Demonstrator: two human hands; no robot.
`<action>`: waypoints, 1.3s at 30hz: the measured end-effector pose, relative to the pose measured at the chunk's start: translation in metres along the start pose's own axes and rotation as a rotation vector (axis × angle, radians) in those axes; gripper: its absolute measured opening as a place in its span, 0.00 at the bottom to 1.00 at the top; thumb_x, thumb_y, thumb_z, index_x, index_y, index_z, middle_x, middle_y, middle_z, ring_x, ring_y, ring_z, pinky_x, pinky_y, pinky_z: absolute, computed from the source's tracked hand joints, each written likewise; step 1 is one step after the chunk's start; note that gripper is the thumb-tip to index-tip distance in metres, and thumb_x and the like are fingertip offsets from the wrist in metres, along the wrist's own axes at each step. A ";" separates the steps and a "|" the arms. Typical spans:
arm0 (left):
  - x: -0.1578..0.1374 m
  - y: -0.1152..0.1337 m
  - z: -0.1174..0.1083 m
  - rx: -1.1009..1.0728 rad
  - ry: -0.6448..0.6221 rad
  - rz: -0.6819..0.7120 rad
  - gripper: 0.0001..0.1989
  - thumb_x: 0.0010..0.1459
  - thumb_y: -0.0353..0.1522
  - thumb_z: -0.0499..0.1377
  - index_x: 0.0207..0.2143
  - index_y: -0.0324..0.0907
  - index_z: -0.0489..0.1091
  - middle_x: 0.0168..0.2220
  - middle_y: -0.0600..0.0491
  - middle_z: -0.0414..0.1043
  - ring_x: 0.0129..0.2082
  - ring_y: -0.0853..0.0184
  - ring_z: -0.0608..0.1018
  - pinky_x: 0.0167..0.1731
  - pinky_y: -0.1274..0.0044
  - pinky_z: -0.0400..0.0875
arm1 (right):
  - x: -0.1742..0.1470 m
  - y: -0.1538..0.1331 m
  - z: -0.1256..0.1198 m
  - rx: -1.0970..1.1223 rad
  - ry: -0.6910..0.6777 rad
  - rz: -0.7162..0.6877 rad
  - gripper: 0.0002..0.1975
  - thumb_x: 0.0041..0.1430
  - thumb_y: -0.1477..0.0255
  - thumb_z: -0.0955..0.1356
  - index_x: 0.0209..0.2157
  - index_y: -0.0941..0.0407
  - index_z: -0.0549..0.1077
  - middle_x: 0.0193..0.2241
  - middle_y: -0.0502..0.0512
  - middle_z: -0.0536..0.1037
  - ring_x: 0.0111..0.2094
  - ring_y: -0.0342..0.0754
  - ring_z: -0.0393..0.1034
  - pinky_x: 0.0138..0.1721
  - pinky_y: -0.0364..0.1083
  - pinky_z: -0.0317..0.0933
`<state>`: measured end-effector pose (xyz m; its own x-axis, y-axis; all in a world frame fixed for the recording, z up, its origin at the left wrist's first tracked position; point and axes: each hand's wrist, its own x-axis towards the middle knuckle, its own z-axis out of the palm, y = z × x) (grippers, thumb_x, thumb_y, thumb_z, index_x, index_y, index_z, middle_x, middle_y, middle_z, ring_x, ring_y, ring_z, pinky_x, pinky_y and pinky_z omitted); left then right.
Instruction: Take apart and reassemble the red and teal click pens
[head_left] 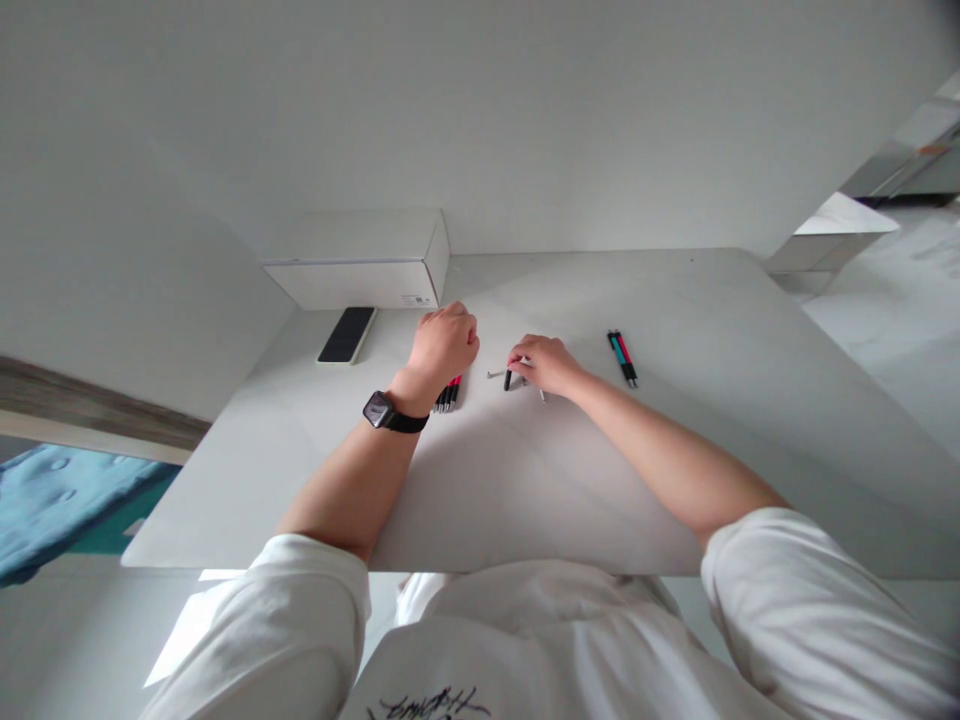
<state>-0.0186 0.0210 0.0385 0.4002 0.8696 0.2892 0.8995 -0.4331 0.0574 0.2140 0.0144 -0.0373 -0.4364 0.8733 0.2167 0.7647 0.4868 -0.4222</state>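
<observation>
On our tabletop [525, 480], before the white box [352, 283]'s right end, our left hand [448, 340] is curled; we cannot tell whether it grips anything. Right of the box, our right hand [549, 365] pinches a black piece [508, 381], pointing down. The half-hidden row of pens [448, 397] before the box and the pair of pens [619, 350] well right of it look whole; loose parts [493, 375] right of the box look unjoined.

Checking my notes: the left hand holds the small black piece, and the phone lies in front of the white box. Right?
Wrong hand: the head view shows the right hand holding the small black piece. The phone does lie in front of the white box.
</observation>
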 end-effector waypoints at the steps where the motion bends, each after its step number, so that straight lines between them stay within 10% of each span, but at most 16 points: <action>1: 0.000 0.000 0.000 -0.006 -0.005 0.001 0.07 0.60 0.27 0.57 0.32 0.42 0.75 0.42 0.44 0.75 0.44 0.56 0.78 0.44 0.67 0.69 | 0.001 -0.001 0.001 -0.014 -0.007 -0.001 0.05 0.68 0.68 0.71 0.40 0.49 0.83 0.43 0.52 0.82 0.45 0.50 0.75 0.49 0.48 0.59; 12: -0.001 -0.002 0.006 -0.066 -0.017 -0.075 0.14 0.72 0.44 0.54 0.41 0.46 0.74 0.37 0.47 0.78 0.39 0.58 0.79 0.37 0.71 0.67 | -0.009 0.016 -0.020 0.115 0.241 0.023 0.09 0.70 0.66 0.69 0.44 0.50 0.82 0.44 0.57 0.82 0.46 0.54 0.75 0.52 0.53 0.63; 22: 0.002 -0.002 0.011 -0.130 -0.056 -0.177 0.17 0.75 0.39 0.48 0.56 0.41 0.69 0.37 0.42 0.80 0.39 0.55 0.81 0.40 0.69 0.70 | -0.017 0.052 -0.047 0.147 0.414 0.073 0.11 0.70 0.66 0.66 0.44 0.53 0.80 0.43 0.59 0.81 0.43 0.54 0.75 0.51 0.54 0.66; 27: 0.001 -0.008 0.002 -0.242 0.067 -0.129 0.27 0.70 0.26 0.48 0.70 0.44 0.56 0.56 0.41 0.76 0.47 0.61 0.81 0.46 0.71 0.73 | -0.017 0.056 -0.044 0.143 0.413 0.095 0.11 0.69 0.67 0.67 0.47 0.53 0.79 0.43 0.60 0.81 0.44 0.55 0.75 0.51 0.55 0.67; 31: 0.000 -0.012 -0.002 -0.202 0.095 -0.052 0.26 0.67 0.25 0.51 0.66 0.44 0.64 0.71 0.39 0.58 0.55 0.58 0.78 0.50 0.68 0.74 | -0.018 0.058 -0.041 0.123 0.424 0.076 0.12 0.68 0.68 0.67 0.50 0.53 0.78 0.41 0.59 0.82 0.44 0.55 0.75 0.51 0.55 0.66; 39: 0.000 -0.014 0.017 -0.146 -0.174 0.192 0.13 0.71 0.37 0.56 0.51 0.47 0.77 0.47 0.49 0.81 0.45 0.61 0.81 0.46 0.72 0.72 | -0.019 0.054 -0.037 0.098 0.332 0.047 0.11 0.69 0.67 0.66 0.46 0.52 0.79 0.43 0.59 0.81 0.43 0.54 0.75 0.51 0.54 0.67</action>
<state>-0.0281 0.0308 0.0213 0.5960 0.7906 0.1409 0.7748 -0.6122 0.1578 0.2808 0.0247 -0.0320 -0.2113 0.8612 0.4623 0.7242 0.4556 -0.5177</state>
